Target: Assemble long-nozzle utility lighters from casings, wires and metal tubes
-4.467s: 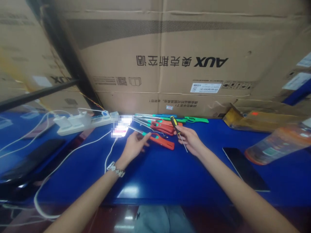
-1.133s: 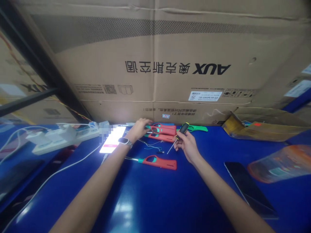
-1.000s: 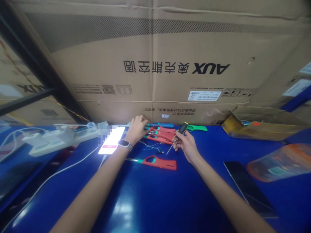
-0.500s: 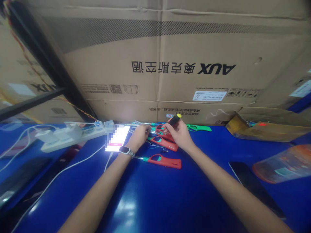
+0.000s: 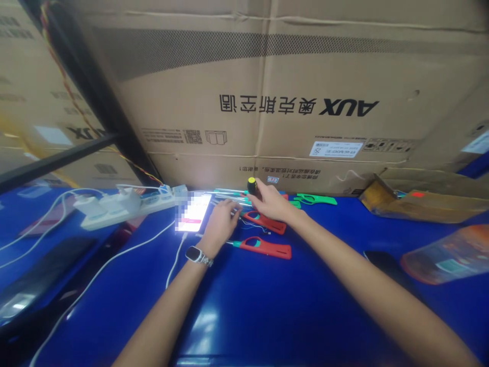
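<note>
My right hand [image 5: 269, 199] is wrapped round the black handle of a screwdriver [image 5: 252, 186] with a yellow end; it stands roughly upright and its tip is hidden. Beside it, my left hand [image 5: 221, 224] has its fingers bent together near the thin metal tubes of several lighters, and what it pinches cannot be made out. A red long-necked lighter [image 5: 265, 248] with a teal trigger lies nearest me. Just behind it is another red lighter [image 5: 267, 221], partly under my right hand. To the right rests a green lighter [image 5: 317, 199]. Thin white wires [image 5: 257, 227] lie between the red ones.
A lit phone [image 5: 194, 214] on a white cable lies left of my hands, near a power strip [image 5: 153, 206] with plugs. A large cardboard box [image 5: 191, 168] walls off the back. On the right are an open carton [image 5: 431, 209], a clear jar [image 5: 446, 260] and a dark phone [image 5: 382, 265].
My right hand has moved left with the screwdriver, closer to my left hand. The left hand has turned and drawn slightly towards me. The whole view has shifted a little.
</note>
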A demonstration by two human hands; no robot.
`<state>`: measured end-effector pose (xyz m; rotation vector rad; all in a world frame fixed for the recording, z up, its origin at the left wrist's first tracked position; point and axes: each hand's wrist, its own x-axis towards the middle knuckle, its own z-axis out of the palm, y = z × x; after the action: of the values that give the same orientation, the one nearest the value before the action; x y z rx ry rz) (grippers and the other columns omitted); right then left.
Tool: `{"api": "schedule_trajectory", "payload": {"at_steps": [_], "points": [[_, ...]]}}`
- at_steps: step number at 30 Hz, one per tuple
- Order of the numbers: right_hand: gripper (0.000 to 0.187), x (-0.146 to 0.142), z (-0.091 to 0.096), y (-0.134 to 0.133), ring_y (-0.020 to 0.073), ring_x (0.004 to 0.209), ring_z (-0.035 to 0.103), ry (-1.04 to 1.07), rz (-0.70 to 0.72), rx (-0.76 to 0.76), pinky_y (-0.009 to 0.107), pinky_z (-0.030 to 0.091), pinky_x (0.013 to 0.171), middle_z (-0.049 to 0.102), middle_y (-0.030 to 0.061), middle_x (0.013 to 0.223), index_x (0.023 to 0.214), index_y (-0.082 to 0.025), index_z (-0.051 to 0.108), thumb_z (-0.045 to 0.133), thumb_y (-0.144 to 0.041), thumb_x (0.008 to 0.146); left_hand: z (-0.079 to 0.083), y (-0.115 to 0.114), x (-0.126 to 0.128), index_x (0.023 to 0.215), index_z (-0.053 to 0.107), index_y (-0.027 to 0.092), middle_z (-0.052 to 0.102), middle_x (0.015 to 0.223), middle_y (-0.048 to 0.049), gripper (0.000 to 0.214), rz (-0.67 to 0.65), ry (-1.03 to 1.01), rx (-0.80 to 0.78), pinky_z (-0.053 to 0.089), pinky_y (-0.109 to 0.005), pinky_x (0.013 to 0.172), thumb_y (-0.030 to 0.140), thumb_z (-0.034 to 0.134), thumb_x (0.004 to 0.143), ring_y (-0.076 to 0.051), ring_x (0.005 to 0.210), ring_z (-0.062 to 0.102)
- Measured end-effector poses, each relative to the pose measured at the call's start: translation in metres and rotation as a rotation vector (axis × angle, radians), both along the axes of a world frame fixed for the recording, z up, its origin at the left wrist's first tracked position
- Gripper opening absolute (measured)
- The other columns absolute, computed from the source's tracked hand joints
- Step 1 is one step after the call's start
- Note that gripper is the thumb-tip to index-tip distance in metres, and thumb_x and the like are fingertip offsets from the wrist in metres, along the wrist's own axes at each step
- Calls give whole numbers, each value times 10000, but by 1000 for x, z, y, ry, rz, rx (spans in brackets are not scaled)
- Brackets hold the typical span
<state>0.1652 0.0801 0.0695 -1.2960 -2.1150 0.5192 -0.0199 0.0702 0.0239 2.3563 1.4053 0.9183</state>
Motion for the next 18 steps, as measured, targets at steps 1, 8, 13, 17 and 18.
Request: {"api": "schedule_trajectory", "payload": {"at_steps": [1,8,13,17,18], "points": [[109,1,0,-1,206,629,577,-8,2,1,287,400,597,636,26,702,1005,-201,504,510,-276,926,-1,-1,0,965,697,163,667,965,-88,162,-7,-3,3,502,-383,853,152,541,924,-245,890,629],[90,12,-8,1,201,628,572,-35,-6,41,288,394,607,642,26,717,981,-204,504,508,-279,932,-10,-2,2,966,698,173,671,1012,-94,179,-75,55,25,488,-396,891,142,526,929,-264,978,607],[94,19,-15,6,194,603,568,18,-11,76,297,406,599,641,18,694,934,-216,505,526,-307,922,-10,-2,-1,957,694,184,668,986,-85,185,-83,66,7,495,-378,889,143,516,929,-246,969,616],[77,22,-16,5,189,605,586,51,30,52,294,415,597,648,14,700,922,-218,510,525,-293,913,-9,-2,-3,963,696,180,668,996,-89,184,-74,59,-3,494,-387,902,147,520,926,-248,979,613],[67,22,-16,4,187,600,585,41,44,45,291,411,596,642,8,688,924,-218,510,521,-283,913,-9,-2,-3,961,697,176,670,997,-91,184,-76,58,-7,492,-391,906,147,519,925,-250,982,612]]}}
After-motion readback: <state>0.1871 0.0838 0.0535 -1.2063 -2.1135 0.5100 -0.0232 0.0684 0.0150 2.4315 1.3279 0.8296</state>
